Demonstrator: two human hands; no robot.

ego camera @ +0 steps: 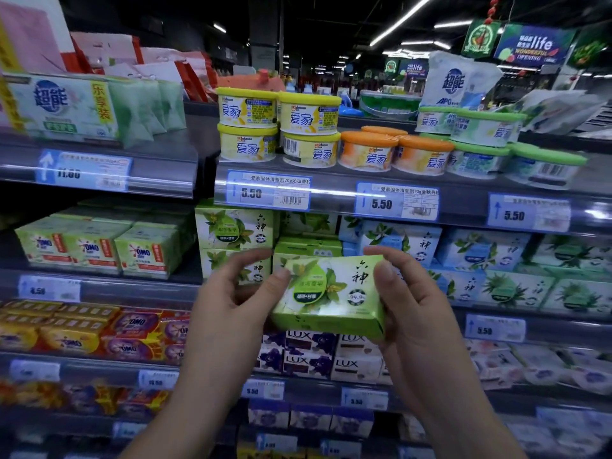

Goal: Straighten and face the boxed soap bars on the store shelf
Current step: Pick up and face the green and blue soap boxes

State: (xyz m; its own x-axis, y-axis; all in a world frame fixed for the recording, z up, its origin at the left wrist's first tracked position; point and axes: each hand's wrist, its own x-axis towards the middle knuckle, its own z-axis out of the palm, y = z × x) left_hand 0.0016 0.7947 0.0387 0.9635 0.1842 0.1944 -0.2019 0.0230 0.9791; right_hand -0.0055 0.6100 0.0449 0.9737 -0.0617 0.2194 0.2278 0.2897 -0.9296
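Note:
I hold a green boxed soap bar (pixel 331 293) in front of the middle shelf, its printed face toward me and tilted slightly. My left hand (pixel 231 293) pinches its left end with thumb and fingers. My right hand (pixel 410 293) grips its right end, thumb on the front. Behind it on the shelf (pixel 139 289) stand stacked green soap boxes (pixel 235 230) of the same kind, then blue-white ones (pixel 407 243) and more green-white boxes (pixel 516 289) to the right.
Green OMO soap packs (pixel 96 250) sit at the left of the same shelf. Round air-freshener tubs (pixel 311 127) fill the shelf above. LUX boxes (pixel 318 356) and red-yellow OMO packs (pixel 99 336) lie on the shelf below. Price tags (pixel 268 193) line the shelf rails.

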